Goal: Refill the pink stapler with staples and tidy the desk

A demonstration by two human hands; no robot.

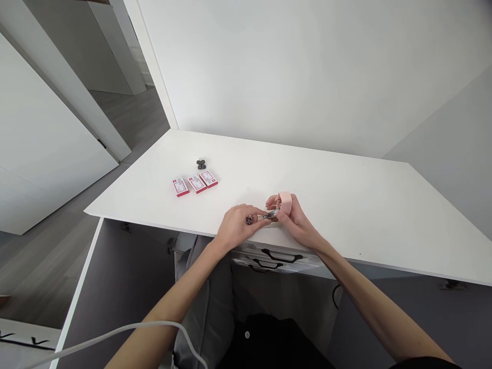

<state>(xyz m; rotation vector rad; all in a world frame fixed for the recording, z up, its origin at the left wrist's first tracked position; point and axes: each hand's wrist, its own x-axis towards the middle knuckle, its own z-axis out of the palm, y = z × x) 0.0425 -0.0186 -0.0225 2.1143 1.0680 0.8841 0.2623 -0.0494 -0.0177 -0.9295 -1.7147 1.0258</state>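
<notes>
Head view: two small dark shiny clips [249,220] held over the front edge of the white flat-panel desktop [384,205]. Left hand [236,225]: thumb and index pinch one, other tucked in the grip. Right hand [298,223]: curled round a pale pink square-edged piece [285,202]. Looks mid-handling; black clip [201,164], three red-and-white cardboard boxes [197,183] already down on desktop's left. Amount left: can't tell.

A black garment [277,344] bears 1 white button [247,334].
</notes>
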